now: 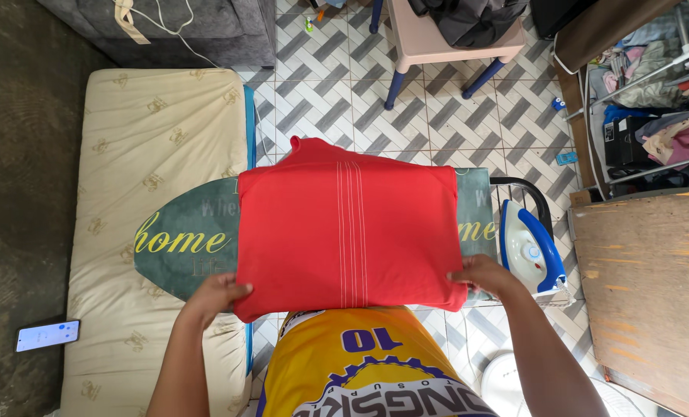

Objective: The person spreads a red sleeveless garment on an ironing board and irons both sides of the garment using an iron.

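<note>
Red knit cloth, folded into a thick, roughly square pad, is the thing in hand: a red shirt with four thin white stitched lines running down its middle, lying flat on a dark green ironing board whose padded cover carries yellow script. The garment looks light, soft and limp, so it would likely sag and spill its folds if lifted by one corner; the two near corners, taken together, seem the safest places to hold it. That is where the hands are: the left hand has its grip closed around the near left corner, thumb on top and fingers tucked beneath the fold, while the right hand pinches the near right corner in the same way. The fabric is matte and smooth, with only faint creases, and a small collar edge pokes out at the far left. Just beside the right hand, a white and blue steam iron rests on the board's end, hard, glossy plastic. Beyond lie a cream quilted mattress, a smartphone on the dark floor, grey-and-white herringbone tiles and a rough wooden board.
</note>
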